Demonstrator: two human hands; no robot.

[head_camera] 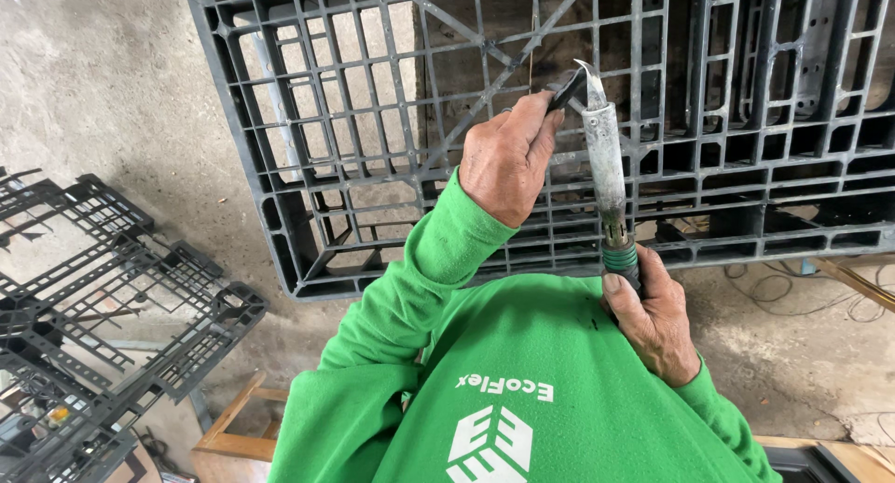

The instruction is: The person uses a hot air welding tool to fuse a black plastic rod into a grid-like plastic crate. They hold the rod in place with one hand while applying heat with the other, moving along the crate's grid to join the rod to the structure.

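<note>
A: Status on the hands?

B: Left hand [508, 157], centre of frame, fingers curled and pinching a thin black strip [567, 91] between thumb and fingertips. The strip end sits at the hooked tip of the tool.

A: Right hand?

B: Right hand [653, 315], lower right of centre, is wrapped in a closed fist around the handle of a heat tool [608, 166]. Handle has a green band just above the grip. The grey metal barrel runs up from the fist and ends in a curved, pointed tip, upper centre of frame.

A: What's the tip against?

B: Tip and strip meet on a rib of the black plastic pallet [709, 119]. Can't tell if the tip actually touches the rib or only the strip.

A: Pallet position?

B: Fills the upper half of frame, an open grid of ribs with diagonal braces, leaning over a concrete floor [93, 82]. Its lower edge runs just above the person's chest in the picture.

A: Anything else?

B: Both sleeves and the shirt [522, 399] are bright green. Broken black pallet pieces [103, 306] are stacked at lower left, well apart from the hands. Wooden frame [233, 427] at bottom, left of the shirt. Loose wires [792, 292] lie on the floor, right side.
</note>
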